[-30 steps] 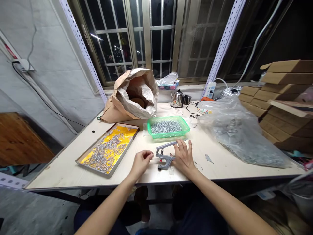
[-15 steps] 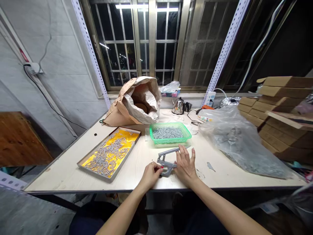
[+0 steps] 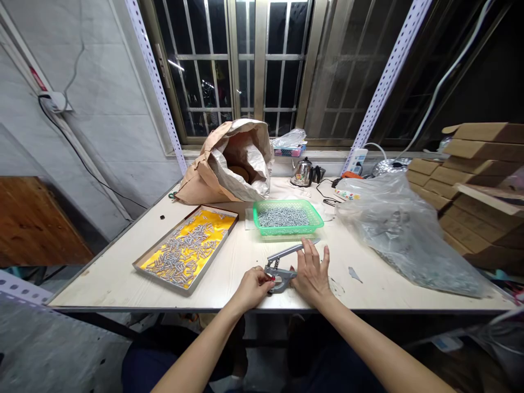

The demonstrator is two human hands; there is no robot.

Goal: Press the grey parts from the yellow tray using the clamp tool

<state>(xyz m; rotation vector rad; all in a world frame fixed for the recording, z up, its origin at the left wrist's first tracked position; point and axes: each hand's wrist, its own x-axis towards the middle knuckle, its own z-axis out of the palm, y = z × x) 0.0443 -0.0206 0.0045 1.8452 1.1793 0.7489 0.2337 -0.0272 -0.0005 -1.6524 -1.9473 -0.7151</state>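
The hand press [image 3: 282,261], a grey metal tool with a long lever slanting up to the far right and a small red spot at its head, sits on the near edge of the table [image 3: 123,273], between the two hands. The right hand [image 3: 313,274] lies palm down over the press's right side, fingers spread and unclenched, their tips touching the lever; it covers most of the tool's base. The left hand [image 3: 252,287] has its fingers drawn together at the head of the press, right by the red spot. Whether they pinch a small piece there or only touch the metal cannot be told, since the knuckles hide the fingertips. Just beyond the press stands a green basket [image 3: 289,230] filled with small silvery parts, too small to make out singly. To the left lies a flat tray [image 3: 161,279] with a yellow lining and more such parts scattered on it. A crumpled paper sack [image 3: 229,164] stands at the far side, and a clear plastic bag [image 3: 405,229] slumps to the right, its contents blurred.
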